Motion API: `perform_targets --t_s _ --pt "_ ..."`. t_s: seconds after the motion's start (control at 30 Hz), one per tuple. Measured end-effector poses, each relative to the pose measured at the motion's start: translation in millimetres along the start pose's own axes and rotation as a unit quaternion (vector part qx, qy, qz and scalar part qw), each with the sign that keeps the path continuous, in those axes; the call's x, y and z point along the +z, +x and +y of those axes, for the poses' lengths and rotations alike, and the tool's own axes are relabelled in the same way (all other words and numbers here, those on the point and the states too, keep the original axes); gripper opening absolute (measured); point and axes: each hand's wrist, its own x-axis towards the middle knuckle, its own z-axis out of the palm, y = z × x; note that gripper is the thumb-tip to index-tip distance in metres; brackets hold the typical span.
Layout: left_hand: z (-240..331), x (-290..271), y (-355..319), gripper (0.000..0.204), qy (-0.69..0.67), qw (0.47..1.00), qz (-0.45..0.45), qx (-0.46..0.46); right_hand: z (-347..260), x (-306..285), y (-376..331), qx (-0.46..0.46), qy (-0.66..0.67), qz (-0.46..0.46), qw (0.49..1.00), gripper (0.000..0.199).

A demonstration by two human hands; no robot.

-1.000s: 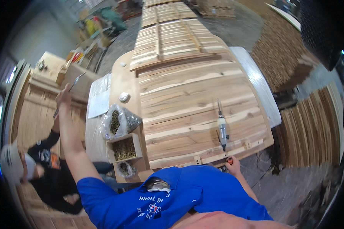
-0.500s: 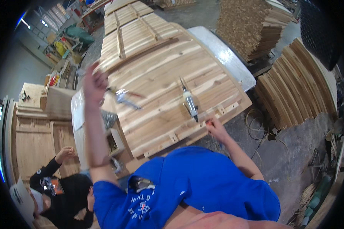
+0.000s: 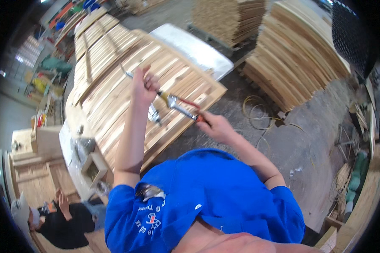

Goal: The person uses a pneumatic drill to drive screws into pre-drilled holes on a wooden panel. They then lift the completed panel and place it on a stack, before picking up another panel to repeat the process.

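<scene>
My left hand is raised over a large slatted wood panel, fingers curled at the dark end of a silver tool with a yellowish collar and a red lever. The tool hangs slantwise above the panel's right side. At its lower end my right hand is closed on a small orange-red piece, which looks to touch the tool. A second silver tool with a long thin tip lies on the panel, partly covered by my left hand and forearm.
Stacks of wood boards stand at the right, with a coiled yellowish hose on the floor. A wooden box sits left of the panel. A co-worker in black is at the lower left. More slatted panels extend behind.
My left hand has moved right with the lever tool, and my right hand has come up to the tool's other end. The view has turned, so the panel now sits further left.
</scene>
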Motion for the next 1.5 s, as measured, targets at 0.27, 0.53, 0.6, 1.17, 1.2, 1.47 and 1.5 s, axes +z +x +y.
perform_targets --t_s 0.27,0.53,0.6,1.17,1.2,1.47,1.5 --pt "-74.4 43.1 22.8 0.037 -0.033 0.999 0.026 0.022 38.5 -68.3 -26.8 -0.032 0.002 0.062 0.998 0.033" --pt "-156.7 138.9 -20.2 0.026 0.214 0.975 -0.026 0.049 68.8 -96.4 -38.6 -0.064 0.259 0.032 0.963 0.046" --pt "-156.8 129.3 -32.0 0.023 0.206 0.958 -0.143 0.139 50.2 -119.8 -36.3 -0.024 0.391 -0.109 0.914 0.046" --pt "-146.7 104.9 -75.5 0.027 0.094 0.954 -0.065 0.278 1.4 -93.9 1.8 0.078 0.378 -0.188 0.903 0.031" --pt "-153.0 86.5 -75.3 0.028 0.07 0.963 -0.02 0.26 7.5 -88.8 2.9 0.064 0.262 -0.163 0.949 0.035" --pt "-132.3 -64.5 -90.8 0.031 0.038 0.957 0.147 0.248 -15.3 9.3 15.9 -0.019 0.197 -0.288 0.937 0.055" --pt "-122.6 -82.8 -95.1 0.033 0.146 0.95 0.181 0.21 -8.1 34.6 18.2 -0.083 0.142 -0.227 0.96 0.051"
